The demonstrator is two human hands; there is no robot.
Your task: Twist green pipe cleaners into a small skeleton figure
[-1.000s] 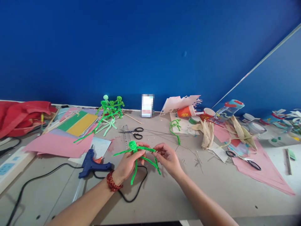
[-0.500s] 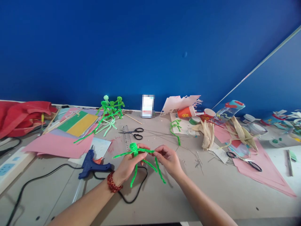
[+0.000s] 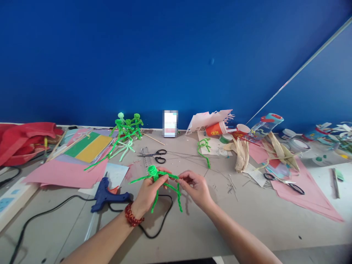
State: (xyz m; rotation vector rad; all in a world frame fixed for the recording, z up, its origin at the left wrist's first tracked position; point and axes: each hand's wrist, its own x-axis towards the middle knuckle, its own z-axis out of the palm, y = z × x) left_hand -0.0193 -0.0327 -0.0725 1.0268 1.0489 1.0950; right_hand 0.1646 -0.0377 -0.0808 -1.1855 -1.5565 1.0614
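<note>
Between my hands is a bright green pipe-cleaner figure (image 3: 153, 171), with a coiled round head and several long thin limbs. My left hand (image 3: 151, 189) is closed around its body just below the head, thumb on top. My right hand (image 3: 194, 186) pinches the end of the limb that stretches to the right. Two or more limbs hang down below my hands. Beyond them, black-handled scissors (image 3: 158, 156) lie across a clear ruler (image 3: 146, 161). A blue glue gun (image 3: 106, 194) rests on the table left of my left hand.
Several finished-looking green figures (image 3: 129, 123) stand at the back left. A phone (image 3: 170, 124) leans on the blue wall. Pink sheets (image 3: 68, 174), a power strip (image 3: 16, 198) and a black cord (image 3: 52, 209) lie left. Right are red paper cups (image 3: 216, 129), dried husks (image 3: 242, 156) and scissors (image 3: 286, 182).
The hanging limb near my right hand has swung left and now hangs straighter. Both hands keep their grip on the figure. The whole view has shifted slightly.
</note>
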